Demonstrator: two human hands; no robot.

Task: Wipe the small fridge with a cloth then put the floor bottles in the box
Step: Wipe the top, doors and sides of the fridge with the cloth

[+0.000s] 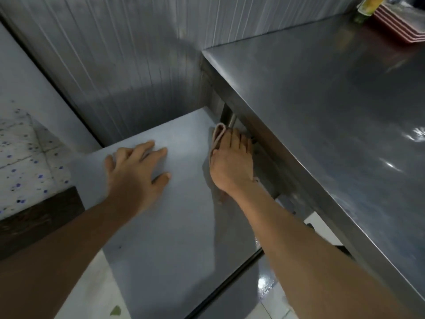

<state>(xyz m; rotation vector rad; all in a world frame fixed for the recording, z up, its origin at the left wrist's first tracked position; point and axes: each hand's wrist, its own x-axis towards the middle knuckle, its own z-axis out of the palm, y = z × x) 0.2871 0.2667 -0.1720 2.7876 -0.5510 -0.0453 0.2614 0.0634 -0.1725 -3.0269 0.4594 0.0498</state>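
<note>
The person is leaning over the small fridge, whose flat grey top is filling the middle of the head view. The right hand is pressing a pale cloth onto the far right edge of that top, fingers laid fairly straight over the fabric, so the grip is more a flat press than a pinch; whether the thumb is tucking under the cloth cannot be told. The left hand is resting spread on the fridge top, holding nothing and seemingly bracing.

The risk here is the narrow gap between the fridge and the steel worktop just beside it. The cloth is sitting right at that edge, and since it is being pressed down more than gripped, a sideways stroke could probably push it off and into the gap. The knuckles are also passing close under the worktop's lip, so a quick stroke might knock them against it.

Counting: one fridge, one cloth, two hands, one worktop. A stack of red trays is lying at the worktop's far corner, at least four by their edges. No floor bottles and no box are in view.
</note>
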